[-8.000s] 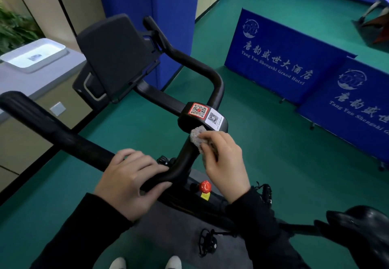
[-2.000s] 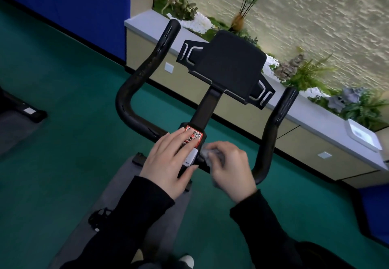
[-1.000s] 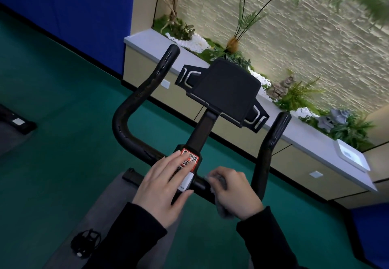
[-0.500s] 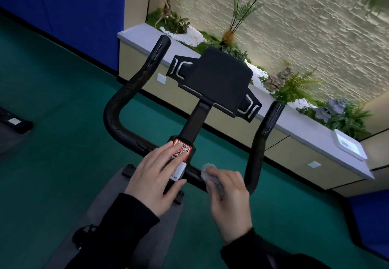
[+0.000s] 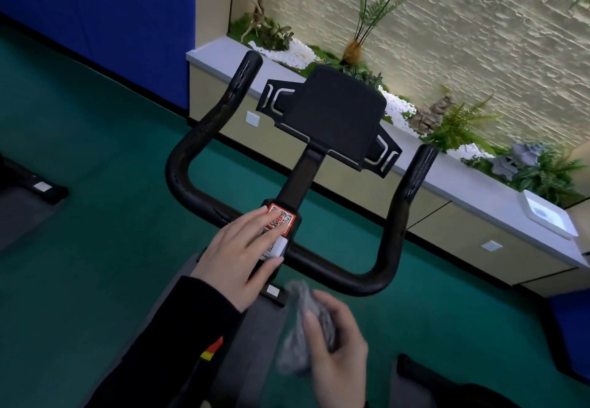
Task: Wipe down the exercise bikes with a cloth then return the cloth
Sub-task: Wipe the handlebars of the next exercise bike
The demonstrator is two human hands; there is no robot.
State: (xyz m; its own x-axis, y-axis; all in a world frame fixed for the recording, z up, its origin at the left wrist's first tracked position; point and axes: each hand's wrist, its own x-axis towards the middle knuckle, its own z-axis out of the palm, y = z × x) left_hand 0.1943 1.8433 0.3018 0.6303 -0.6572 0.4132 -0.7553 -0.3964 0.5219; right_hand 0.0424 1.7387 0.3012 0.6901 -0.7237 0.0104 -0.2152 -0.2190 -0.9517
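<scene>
The cloth (image 5: 297,331), a grey crumpled wad, perhaps fuzzy though blurred, sits in the right hand (image 5: 338,359), its grip curled round it just below the exercise bike's handlebar (image 5: 338,275), apart from it. The left hand (image 5: 242,254) lies flat, its grip wide, on the QR sticker (image 5: 282,218).

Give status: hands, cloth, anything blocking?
Left hand flat on the QR sticker at the handlebar centre. Right hand grips the grey cloth, off the bar, below it. Nothing seen blocking the bar.
</scene>
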